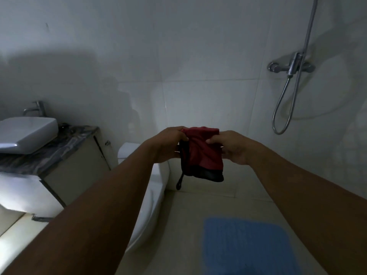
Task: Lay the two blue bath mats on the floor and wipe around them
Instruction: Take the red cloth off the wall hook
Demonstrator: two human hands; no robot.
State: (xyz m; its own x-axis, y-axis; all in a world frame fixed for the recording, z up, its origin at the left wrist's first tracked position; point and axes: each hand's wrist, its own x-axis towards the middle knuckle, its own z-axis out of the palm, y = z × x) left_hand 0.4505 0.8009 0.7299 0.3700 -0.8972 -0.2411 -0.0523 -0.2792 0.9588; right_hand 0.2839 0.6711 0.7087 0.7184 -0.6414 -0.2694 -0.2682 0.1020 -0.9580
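i hold a red cloth [202, 151] up in front of me with both arms stretched out. my left hand [170, 143] pinches its top left corner and my right hand [232, 145] pinches the top right edge, so the cloth hangs between them (its lower hem is black, with a small black loop dangling at the left). one blue bath mat [248, 247] lies flat on the floor [188, 225], well below my hands and slightly to the right. the toilet [151, 195] sits beneath my left forearm, with the sink [27, 133] further left.
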